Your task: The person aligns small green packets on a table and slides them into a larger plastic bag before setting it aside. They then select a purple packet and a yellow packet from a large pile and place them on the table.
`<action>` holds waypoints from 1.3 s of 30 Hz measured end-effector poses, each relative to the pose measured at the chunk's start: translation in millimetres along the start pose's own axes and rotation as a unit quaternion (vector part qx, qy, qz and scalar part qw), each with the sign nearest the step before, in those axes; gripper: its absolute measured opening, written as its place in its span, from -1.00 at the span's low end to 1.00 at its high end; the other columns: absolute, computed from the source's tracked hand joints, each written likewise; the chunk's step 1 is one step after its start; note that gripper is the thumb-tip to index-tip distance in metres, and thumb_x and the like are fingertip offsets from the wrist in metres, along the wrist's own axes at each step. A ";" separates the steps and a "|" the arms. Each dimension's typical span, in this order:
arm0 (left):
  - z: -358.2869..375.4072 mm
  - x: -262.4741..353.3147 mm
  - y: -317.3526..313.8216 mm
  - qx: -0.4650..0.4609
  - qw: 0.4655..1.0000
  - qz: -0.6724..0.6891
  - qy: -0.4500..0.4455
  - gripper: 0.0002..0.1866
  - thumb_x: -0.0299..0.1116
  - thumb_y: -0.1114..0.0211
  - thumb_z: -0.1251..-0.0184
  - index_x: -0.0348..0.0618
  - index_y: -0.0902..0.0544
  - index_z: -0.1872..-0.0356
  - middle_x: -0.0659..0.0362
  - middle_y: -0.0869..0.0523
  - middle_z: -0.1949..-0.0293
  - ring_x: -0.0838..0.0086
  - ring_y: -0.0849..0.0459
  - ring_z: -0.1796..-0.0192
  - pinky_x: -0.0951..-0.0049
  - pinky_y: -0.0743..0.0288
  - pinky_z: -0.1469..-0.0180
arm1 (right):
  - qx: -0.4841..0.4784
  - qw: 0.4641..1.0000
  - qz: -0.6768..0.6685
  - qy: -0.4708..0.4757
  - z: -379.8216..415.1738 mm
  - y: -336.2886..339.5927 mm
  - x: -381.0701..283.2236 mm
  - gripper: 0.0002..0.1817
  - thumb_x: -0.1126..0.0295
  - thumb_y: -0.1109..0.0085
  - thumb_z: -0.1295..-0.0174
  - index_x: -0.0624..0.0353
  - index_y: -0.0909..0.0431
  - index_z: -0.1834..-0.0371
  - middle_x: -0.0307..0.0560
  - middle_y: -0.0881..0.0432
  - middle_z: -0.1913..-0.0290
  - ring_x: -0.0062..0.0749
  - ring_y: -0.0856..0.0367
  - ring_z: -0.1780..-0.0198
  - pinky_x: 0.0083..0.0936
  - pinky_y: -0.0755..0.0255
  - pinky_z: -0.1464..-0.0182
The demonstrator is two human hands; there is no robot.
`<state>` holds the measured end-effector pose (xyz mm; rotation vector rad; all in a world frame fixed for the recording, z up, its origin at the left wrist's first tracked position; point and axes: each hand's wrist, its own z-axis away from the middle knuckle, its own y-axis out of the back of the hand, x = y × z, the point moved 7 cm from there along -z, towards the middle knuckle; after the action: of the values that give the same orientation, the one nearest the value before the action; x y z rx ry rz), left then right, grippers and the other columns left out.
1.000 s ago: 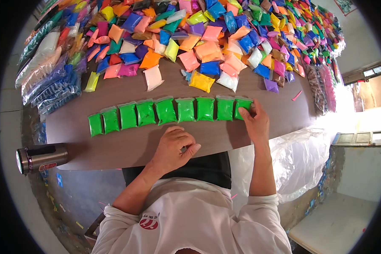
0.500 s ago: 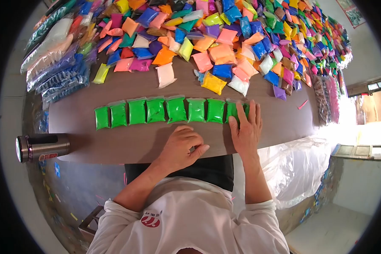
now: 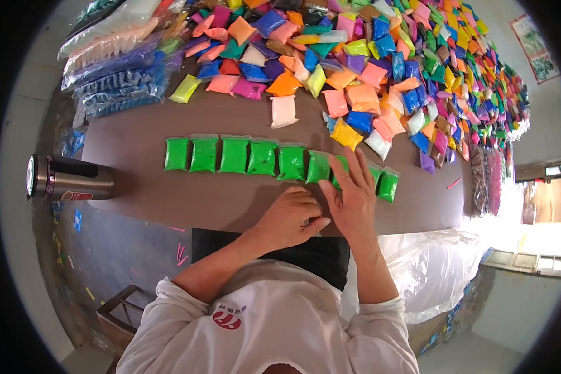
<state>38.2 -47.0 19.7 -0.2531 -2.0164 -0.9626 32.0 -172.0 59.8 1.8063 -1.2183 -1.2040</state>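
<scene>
Green packets [image 3: 234, 156] run across the table [image 3: 131, 140] from ten to three o'clock, the right hand [image 3: 354, 202] over some at three, fingers [image 3: 356, 167] spread and gripping none, the left hand [image 3: 288, 218] at six, loosely half-curled, visibly empty.

Single head-worn camera, wide fisheye field, dark rounded border. Looks forward and steeply down. White shirt [image 3: 280, 327] nearest the lens, at the lower edge; bench [image 3: 149, 193] and row of green packets [image 3: 263, 158] mid-view, at middle range; heap of coloured packets [image 3: 363, 95] farther out, across the top.
</scene>
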 end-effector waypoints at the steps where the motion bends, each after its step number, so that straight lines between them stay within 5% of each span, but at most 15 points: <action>1: 0.2 -0.2 0.6 0.008 1.000 0.002 -0.007 -0.78 -0.27 -0.47 -0.24 -0.16 -0.66 0.45 0.14 -0.63 0.44 0.20 -0.63 0.18 0.17 -0.45 -0.08 | -0.001 1.000 -0.017 0.010 -5.9 -2.8 -7.6 -0.53 0.21 -0.34 -0.31 0.07 -0.63 -0.27 0.10 -0.45 -0.45 0.15 -0.35 -0.49 0.01 -0.31 -0.37; 12: 6.3 -3.4 -2.7 0.005 1.000 0.027 -0.003 -0.86 -0.31 -0.45 -0.25 -0.13 -0.72 0.32 0.15 -0.74 0.26 0.16 -0.66 0.01 0.14 -0.45 -0.19 | -0.084 0.995 -0.037 0.040 -26.0 -18.5 -14.5 -0.51 0.15 -0.30 -0.33 0.00 -0.61 -0.32 0.02 -0.44 -0.47 0.12 -0.35 -0.49 0.04 -0.27 -0.42; 21: 4.0 -1.5 1.6 0.004 0.995 0.098 0.033 -0.86 -0.35 -0.41 -0.28 -0.13 -0.75 0.19 0.12 -0.76 0.16 0.11 -0.66 -0.05 0.06 -0.47 -0.22 | -0.221 0.956 -0.098 0.163 -65.2 -63.4 -66.7 -0.46 0.24 -0.39 -0.24 0.02 -0.60 -0.32 0.01 -0.40 -0.51 0.01 -0.27 -0.55 0.00 -0.28 -0.46; 24: 5.5 3.0 5.7 0.059 0.996 0.051 -0.036 -0.85 -0.34 -0.39 -0.29 -0.16 -0.74 0.19 0.11 -0.76 0.16 0.08 -0.68 0.00 0.06 -0.52 -0.15 | -0.245 0.954 -0.127 0.118 -63.8 -82.0 -53.1 -0.46 0.28 -0.42 -0.20 0.04 -0.62 -0.29 0.04 -0.43 -0.48 0.02 -0.29 -0.54 -0.01 -0.30 -0.45; 33: 3.7 0.3 2.2 -0.016 0.997 0.075 0.022 -0.77 -0.32 -0.38 -0.30 -0.16 -0.73 0.08 0.02 -0.75 0.09 0.03 -0.66 -0.08 0.05 -0.49 -0.21 | -0.193 0.958 -0.128 0.168 -87.3 -70.3 -96.6 -0.59 0.27 -0.40 -0.20 0.08 -0.68 -0.13 0.06 -0.53 -0.39 0.00 -0.36 -0.50 -0.05 -0.36 -0.41; 39: 4.7 4.3 10.4 0.038 0.987 0.148 0.046 -0.65 -0.28 -0.39 -0.32 -0.16 -0.67 -0.08 -0.01 -0.72 -0.05 -0.01 -0.64 -0.15 0.08 -0.46 -0.25 | -0.165 0.946 -0.047 0.275 -92.1 -122.5 -149.1 -0.63 0.21 -0.41 -0.18 0.07 -0.70 -0.03 0.03 -0.62 -0.29 -0.05 -0.51 -0.40 -0.15 -0.43 -0.37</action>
<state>37.8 -37.2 27.1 -0.4457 -1.8629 -0.6968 137.0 13.0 37.9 1.7848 -0.5812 -0.8056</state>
